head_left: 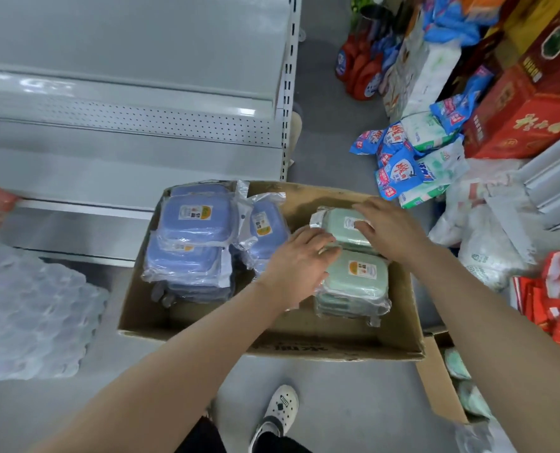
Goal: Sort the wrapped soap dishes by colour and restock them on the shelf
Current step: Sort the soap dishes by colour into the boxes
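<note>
Left hand [300,258], right hand [390,228], fingers [363,206] resting loosely on green soap dishes [358,277], cardboard box [305,343] on grey floor [331,390], shelf [108,171] beyond

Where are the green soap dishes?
Head view: the green soap dishes sit on the right inside the cardboard box, under the left hand and right hand, beside the blue soap dishes.

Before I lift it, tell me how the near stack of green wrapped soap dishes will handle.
Probably slippery: the green soap dish stack wears glossy, crinkled wrap. Stacked loose, it may slide apart. The dishes look rigid, likely light.
</note>
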Motion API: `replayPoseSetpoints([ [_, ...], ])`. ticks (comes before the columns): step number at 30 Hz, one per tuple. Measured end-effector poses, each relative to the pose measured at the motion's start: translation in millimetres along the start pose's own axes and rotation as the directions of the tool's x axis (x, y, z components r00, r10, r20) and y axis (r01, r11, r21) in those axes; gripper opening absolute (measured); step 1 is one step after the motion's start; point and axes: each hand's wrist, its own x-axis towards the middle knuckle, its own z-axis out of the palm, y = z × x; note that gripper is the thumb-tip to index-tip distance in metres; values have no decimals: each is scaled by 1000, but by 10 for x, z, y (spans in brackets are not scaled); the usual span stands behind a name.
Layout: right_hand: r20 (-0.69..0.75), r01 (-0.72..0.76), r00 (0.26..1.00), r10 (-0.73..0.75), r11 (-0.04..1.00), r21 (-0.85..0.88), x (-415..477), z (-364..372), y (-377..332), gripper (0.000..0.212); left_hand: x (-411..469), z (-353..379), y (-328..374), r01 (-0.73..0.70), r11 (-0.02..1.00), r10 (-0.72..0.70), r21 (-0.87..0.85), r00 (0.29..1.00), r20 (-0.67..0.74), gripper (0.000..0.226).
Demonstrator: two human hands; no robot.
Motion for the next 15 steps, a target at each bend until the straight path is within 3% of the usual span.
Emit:
replayPoseSetpoints([
  [5,-68,14,998,-15,1000,-3,118,-191,-660,44,-435,-562,-516,150,988,-142,42,976,-164,42],
  [10,-125,187,975,-181,982,37,288,-204,-1372,45,-912,-915,-1098,264,960,-239,92,946,-218,43],
  [15,-117,294,953,-278,943,155,523,-191,-2004,58,-1283,-1063,-1700,375,926,-359,48,913,-195,46],
])
